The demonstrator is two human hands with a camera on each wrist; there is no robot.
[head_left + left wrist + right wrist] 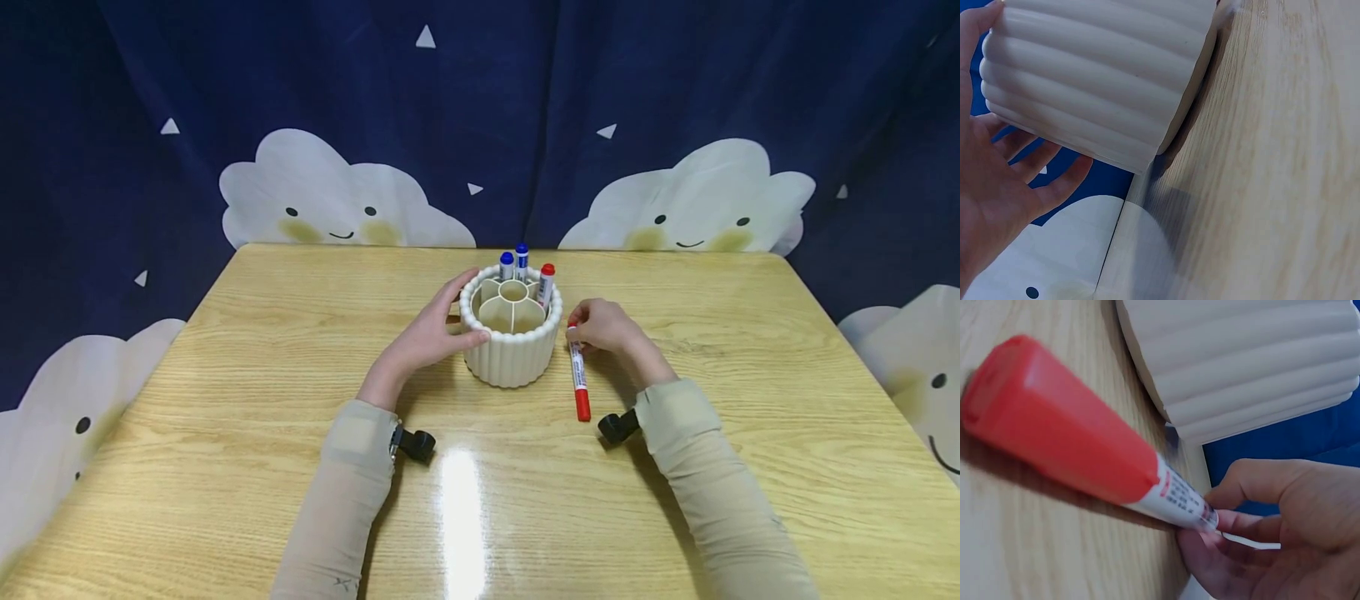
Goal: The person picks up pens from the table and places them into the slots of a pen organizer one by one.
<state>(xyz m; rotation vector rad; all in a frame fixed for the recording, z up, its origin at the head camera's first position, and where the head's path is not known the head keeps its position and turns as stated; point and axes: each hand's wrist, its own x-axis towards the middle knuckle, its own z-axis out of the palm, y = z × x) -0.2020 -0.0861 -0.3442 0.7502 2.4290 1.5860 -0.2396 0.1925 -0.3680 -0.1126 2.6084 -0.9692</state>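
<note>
A cream ribbed pen holder (510,362) with a beaded rim and several petal-shaped compartments stands upright on the table. My left hand (429,335) grips its left side, thumb at the front rim, the other fingers spread round the far side. Two blue-capped markers (522,262) and a red-capped marker (546,286) stand in its back and right compartments. Right of the holder, my right hand (607,327) pinches a red marker (1175,500) at its far end. The red cap points toward me, close to the tabletop; whether it touches I cannot tell.
The wooden table (300,350) reaches back to a dark blue curtain (480,100) printed with smiling clouds. A black wrist camera (417,446) sits at the left cuff, another black wrist camera (618,427) at the right. Glare marks the front tabletop.
</note>
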